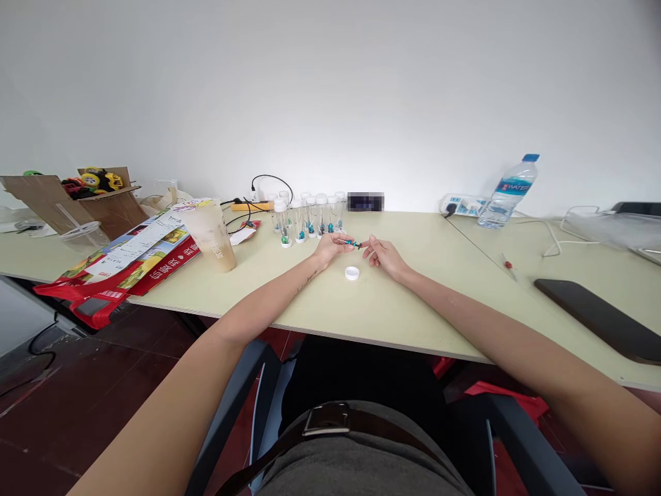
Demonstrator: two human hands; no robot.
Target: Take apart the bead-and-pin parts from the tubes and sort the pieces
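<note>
In front of me my left hand [330,249] is closed round a slim thing with teal and black parts [354,243], held level just over the table. Whether a clear tube surrounds it is too small to tell. My right hand [383,256] is at its right end, fingers curled and fingertips by the dark tip; anything between them is too small to make out. A round white cap [352,273] lies on the table between my hands, nearer to me. Behind my left hand stand several clear tubes [310,219] with white caps and small blue-green pieces inside.
On the left are a plastic drink cup [214,238], a red printed bag [139,258] and a cardboard box [100,207] of toys. A water bottle [509,193], power strip [462,205] and black phone [602,317] lie right. A dark display [365,202] stands by the wall.
</note>
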